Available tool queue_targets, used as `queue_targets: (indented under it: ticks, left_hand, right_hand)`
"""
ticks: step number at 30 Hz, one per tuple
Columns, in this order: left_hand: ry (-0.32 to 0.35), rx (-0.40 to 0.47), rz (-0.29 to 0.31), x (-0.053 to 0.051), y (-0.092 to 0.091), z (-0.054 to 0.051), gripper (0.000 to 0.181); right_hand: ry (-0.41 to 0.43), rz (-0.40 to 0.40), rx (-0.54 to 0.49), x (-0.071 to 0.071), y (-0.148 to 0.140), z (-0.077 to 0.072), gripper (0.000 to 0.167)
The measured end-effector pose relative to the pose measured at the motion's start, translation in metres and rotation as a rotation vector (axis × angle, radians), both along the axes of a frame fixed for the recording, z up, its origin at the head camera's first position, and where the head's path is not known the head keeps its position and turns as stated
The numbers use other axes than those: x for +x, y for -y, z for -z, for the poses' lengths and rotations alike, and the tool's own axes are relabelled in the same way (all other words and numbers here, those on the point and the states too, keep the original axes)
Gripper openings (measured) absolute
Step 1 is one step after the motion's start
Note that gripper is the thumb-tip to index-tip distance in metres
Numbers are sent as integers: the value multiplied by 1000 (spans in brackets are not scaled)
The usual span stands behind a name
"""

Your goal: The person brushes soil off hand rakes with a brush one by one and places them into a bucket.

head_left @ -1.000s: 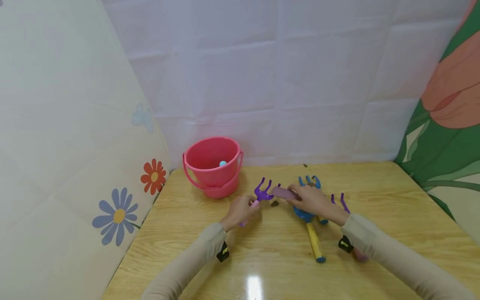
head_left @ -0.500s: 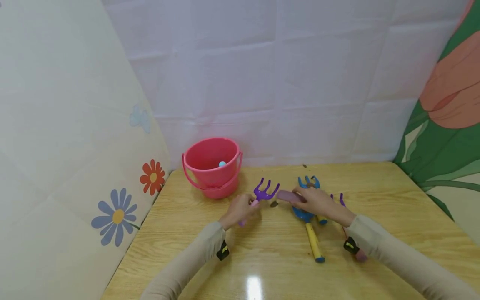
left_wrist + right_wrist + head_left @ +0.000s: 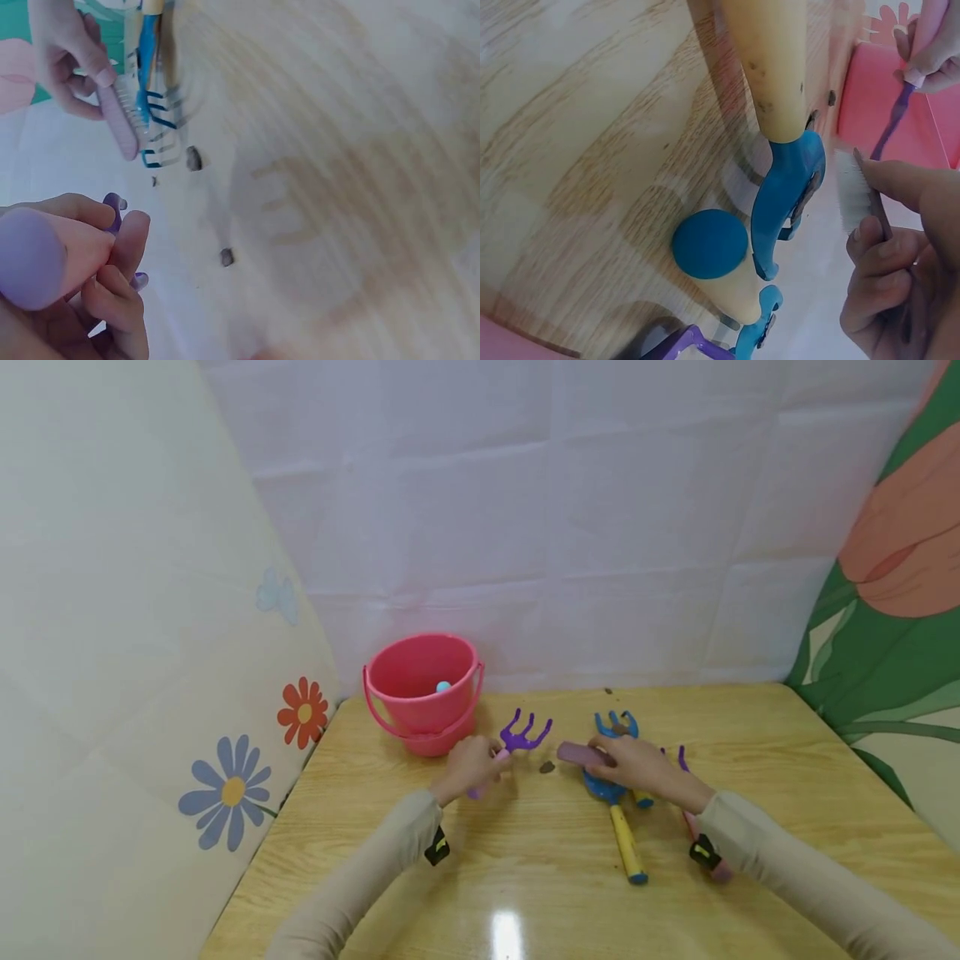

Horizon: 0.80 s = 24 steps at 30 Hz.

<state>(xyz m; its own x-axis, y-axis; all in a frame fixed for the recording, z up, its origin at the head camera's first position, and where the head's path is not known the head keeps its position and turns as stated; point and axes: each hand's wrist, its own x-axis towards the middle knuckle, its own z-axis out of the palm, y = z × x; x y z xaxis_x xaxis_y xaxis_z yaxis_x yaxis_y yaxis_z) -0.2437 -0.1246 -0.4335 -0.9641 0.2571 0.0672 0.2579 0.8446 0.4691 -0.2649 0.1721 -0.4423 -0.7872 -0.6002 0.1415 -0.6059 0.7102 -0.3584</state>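
Note:
My left hand (image 3: 468, 768) holds a small purple hand rake (image 3: 522, 737) by its pink handle, tines pointing away, above the table. In the left wrist view the handle's butt (image 3: 30, 259) faces the camera. My right hand (image 3: 637, 767) grips a mauve brush (image 3: 581, 755) with white bristles (image 3: 850, 191), over the blue tools. The brush and the rake are apart. Under the right hand lie a blue hand rake (image 3: 617, 720) and another blue tool with a yellow handle (image 3: 627, 843). A dark clump (image 3: 547, 767) lies on the table between the hands.
A pink bucket (image 3: 427, 722) with a light blue ball (image 3: 443, 687) inside stands at the back left. A second purple rake (image 3: 683, 758) lies partly hidden under my right arm. Another dark bit (image 3: 608, 691) lies near the table's (image 3: 555, 877) back edge.
My left hand has moved left and slightly away from me with the purple rake. The right hand has drawn a little to the right with the brush, widening the space between them.

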Motion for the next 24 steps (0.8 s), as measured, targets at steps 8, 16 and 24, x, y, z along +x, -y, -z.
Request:
queue_targets:
  ticks: [8,16,24]
  left_hand:
    - [-5,8,25,-6,4,-19,23]
    - [13,62,61,-11,12,-46,27]
    - [46,143,74,-10,18,-81,23]
  right_hand:
    - [7,11,-18,-3,-6,1,44]
    - [-73,23,5,-5,-9,-2,49]
    - [-55,33,21,-4,-11,-1,51]
